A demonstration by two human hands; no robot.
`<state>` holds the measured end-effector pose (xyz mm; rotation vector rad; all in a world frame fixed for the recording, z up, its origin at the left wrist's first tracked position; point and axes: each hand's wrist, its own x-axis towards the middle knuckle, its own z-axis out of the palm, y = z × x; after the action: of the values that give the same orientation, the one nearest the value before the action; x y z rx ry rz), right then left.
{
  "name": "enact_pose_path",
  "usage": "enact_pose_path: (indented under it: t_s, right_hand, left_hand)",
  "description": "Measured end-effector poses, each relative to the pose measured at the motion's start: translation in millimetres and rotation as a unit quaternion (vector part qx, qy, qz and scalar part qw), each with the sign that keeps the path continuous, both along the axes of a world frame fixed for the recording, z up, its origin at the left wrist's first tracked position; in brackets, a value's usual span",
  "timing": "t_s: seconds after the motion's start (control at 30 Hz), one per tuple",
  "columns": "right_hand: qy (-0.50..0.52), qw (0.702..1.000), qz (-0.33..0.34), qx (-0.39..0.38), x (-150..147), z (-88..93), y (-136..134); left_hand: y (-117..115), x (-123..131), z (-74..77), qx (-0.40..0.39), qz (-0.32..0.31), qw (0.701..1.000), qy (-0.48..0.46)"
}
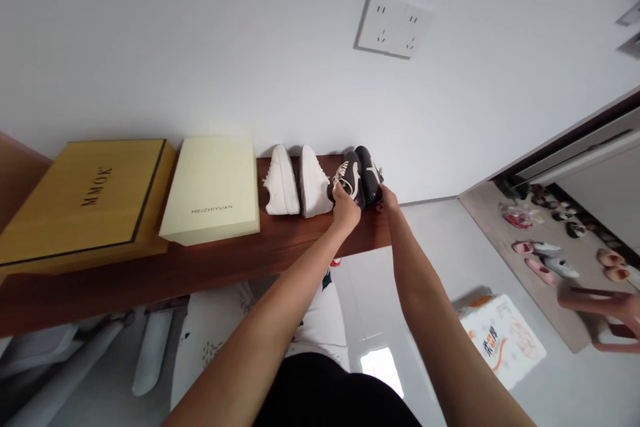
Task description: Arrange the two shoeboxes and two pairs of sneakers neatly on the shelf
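wooden shelf (pixel 210 267) along wall | both arms stretched forward | dark sneakers (pixel 361 173) at shelf's right end, beside white sneakers (pixel 295 181) | left hand (pixel 345 205) fingers curled round left shoe's heel | right hand (pixel 387 199) fingers against right shoe's heel, grip unclear

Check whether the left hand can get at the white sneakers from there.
Probably yes. The left hand sits on the black sneakers, the white sneakers stand right beside them on the wooden shelf, and nothing lies between.

White sneakers (pixel 297 181) beside dark shoes (pixel 367 170), wall (pixel 280 67) behind
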<state>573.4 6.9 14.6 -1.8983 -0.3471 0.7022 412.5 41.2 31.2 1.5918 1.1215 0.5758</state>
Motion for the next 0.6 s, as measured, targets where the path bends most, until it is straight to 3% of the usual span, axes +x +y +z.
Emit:
enact_pose_path:
  t_s: [0.2,0.27,0.33,0.37,0.43,0.5,0.53,0.6]
  right_hand:
    - [-0.05,0.998,0.019,-0.039,-19,26.2,9]
    - [-0.087,0.995,-0.001,-0.058,-28,36.9,4]
    - [-0.165,0.984,-0.045,-0.058,-46,43.8,-7]
    - [-0.221,0.972,-0.067,-0.04,-61,44.7,-13]
    - [-0.278,0.958,-0.052,0.04,-108,40.9,-22]
    - [-0.208,0.966,0.103,0.112,-173,32.1,-19]
    - [-0.153,0.959,0.207,0.117,-207,27.2,-11]
    - [-0.063,0.944,0.304,0.108,-270,18.6,14]
  left_hand:
    - [-16,-6,27.6,0.053,-0.038,0.998,0.019]
    - [-20,-34,37.7,0.095,-0.066,0.993,-0.022]
    - [-24,-86,39.2,0.162,-0.059,0.982,-0.078]
    - [-25,-120,35.2,0.196,-0.015,0.976,-0.091]
    - [-23,-195,18.7,0.229,0.188,0.952,-0.077]
    - [-12,-262,-4.2,0.193,0.39,0.899,-0.055]
    - [-2,-289,-15.2,0.159,0.447,0.879,-0.049]
    - [23,-322,-31.1,0.085,0.459,0.883,-0.056]
